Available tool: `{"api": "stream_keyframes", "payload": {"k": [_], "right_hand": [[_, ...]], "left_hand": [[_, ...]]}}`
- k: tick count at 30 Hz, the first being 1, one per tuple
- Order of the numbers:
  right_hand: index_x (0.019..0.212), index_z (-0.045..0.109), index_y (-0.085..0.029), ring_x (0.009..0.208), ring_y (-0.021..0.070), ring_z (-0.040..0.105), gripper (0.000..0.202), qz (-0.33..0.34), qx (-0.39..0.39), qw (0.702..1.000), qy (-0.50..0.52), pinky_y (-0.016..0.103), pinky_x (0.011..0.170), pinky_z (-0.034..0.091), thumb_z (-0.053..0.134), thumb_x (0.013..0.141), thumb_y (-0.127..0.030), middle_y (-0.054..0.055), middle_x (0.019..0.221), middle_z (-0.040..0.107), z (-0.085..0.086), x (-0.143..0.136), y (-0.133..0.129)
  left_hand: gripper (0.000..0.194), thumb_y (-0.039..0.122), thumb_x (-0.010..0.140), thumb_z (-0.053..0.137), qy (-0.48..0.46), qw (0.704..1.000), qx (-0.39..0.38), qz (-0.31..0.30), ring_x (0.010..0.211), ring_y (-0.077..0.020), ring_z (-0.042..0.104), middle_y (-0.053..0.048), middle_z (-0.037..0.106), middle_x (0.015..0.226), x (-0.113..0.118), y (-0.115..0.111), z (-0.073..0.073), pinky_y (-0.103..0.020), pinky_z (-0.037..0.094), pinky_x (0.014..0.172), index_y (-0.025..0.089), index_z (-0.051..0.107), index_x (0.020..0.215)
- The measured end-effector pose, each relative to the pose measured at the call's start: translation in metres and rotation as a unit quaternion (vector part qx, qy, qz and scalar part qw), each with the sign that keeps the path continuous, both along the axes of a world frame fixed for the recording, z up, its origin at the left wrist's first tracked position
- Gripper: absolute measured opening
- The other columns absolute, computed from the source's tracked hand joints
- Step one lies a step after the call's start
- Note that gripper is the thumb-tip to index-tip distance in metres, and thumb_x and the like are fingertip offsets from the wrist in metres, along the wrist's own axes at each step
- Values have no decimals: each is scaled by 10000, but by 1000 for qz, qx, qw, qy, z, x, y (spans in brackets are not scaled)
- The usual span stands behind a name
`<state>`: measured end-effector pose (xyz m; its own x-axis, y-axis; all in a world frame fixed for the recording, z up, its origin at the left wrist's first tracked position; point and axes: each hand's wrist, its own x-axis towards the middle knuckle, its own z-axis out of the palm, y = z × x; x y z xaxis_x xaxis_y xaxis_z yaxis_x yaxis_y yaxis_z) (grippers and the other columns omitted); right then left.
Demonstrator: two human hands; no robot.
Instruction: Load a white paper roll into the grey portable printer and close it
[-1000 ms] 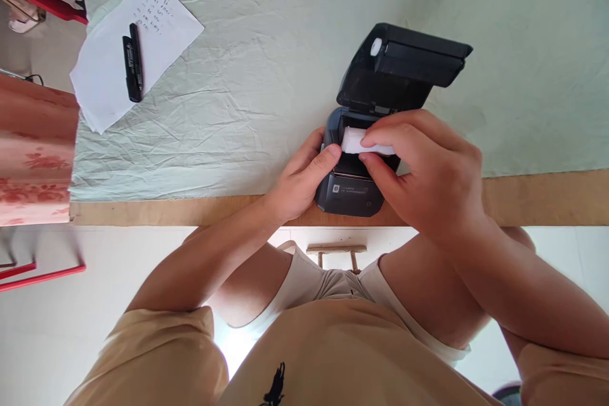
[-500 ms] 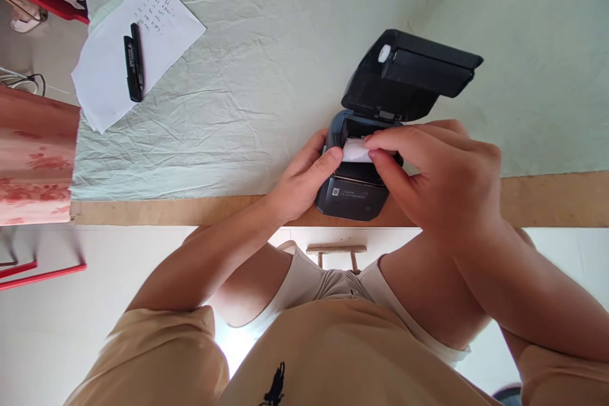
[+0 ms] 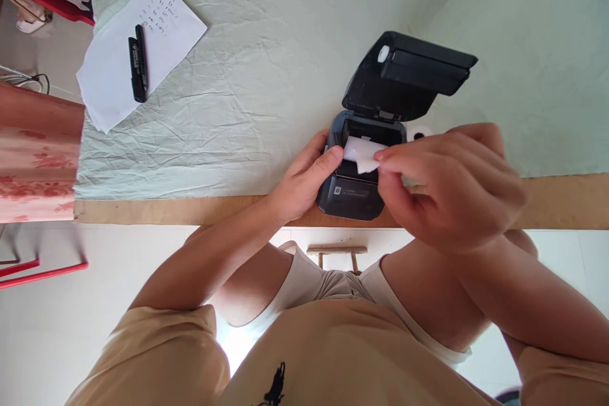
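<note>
A small dark label printer [image 3: 354,200] sits at the table's front edge with its black lid [image 3: 413,73] swung up and back. My left hand [image 3: 309,171] is closed around the printer's left side, its thumb at the rim of the compartment. Inside the compartment is a white paper roll [image 3: 353,147]. Thumb and forefinger of my right hand [image 3: 451,184] pinch the loose end of the paper, which is lifted off the roll toward me. Part of the printer's right side is hidden behind that hand.
White sheets [image 3: 117,85] with handwriting lie at the left on the pale green cloth [image 3: 266,51], two black markers [image 3: 138,66] on top. Behind my right hand, a white round thing with a dark hole [image 3: 421,133] partly shows. A wooden edge [image 3: 228,204] borders the table.
My right hand has moved right and slightly toward me, drawing the paper's end off the roll. More of the compartment and a white round thing behind the hand now show.
</note>
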<state>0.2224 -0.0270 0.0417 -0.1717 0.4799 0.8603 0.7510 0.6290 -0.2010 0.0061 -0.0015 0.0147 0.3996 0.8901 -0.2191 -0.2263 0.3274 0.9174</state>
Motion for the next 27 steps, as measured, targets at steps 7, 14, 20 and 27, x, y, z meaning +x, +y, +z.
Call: {"api": "stream_keyframes", "payload": {"k": [7,14,20,27], "right_hand": [[1114,783,-322,816,150,817,203,124,-44,988,-86,402,715,548,872,1116,-139,-90,972,942,-3,6,-7],[1242,775,-297,783,201,878,143,151,-88,983,-54,430,731,576,775,1141,-197,-37,943,937,-7,9,-9],[1103,715,-312,697,166,790,125,123,-58,990,33,427,777,584,657,1174,-228,-74,886,876,-9,-1,-9],[1576,768,-351,1244,354,850,504,32,-37,994,93,541,1018,730,749,1077,-287,105,1358,864,-20,27,20]], "left_hand": [[928,788,901,1110,-11,998,55,-9,1659,-419,758,-96,834,1683,-9,0,-7,-507,657,1351,330,751,1624],[1026,646,879,1163,-8,999,43,-12,1693,-422,739,-95,729,1849,-10,1,-9,-568,628,1420,398,657,1736],[1100,639,873,1166,0,998,63,-19,1632,-442,780,-117,751,1813,-12,-1,-13,-596,664,1382,399,628,1803],[1408,634,852,1175,-1,987,120,-107,1668,-493,779,-133,682,1909,-22,13,-42,-666,704,1355,463,361,1987]]}}
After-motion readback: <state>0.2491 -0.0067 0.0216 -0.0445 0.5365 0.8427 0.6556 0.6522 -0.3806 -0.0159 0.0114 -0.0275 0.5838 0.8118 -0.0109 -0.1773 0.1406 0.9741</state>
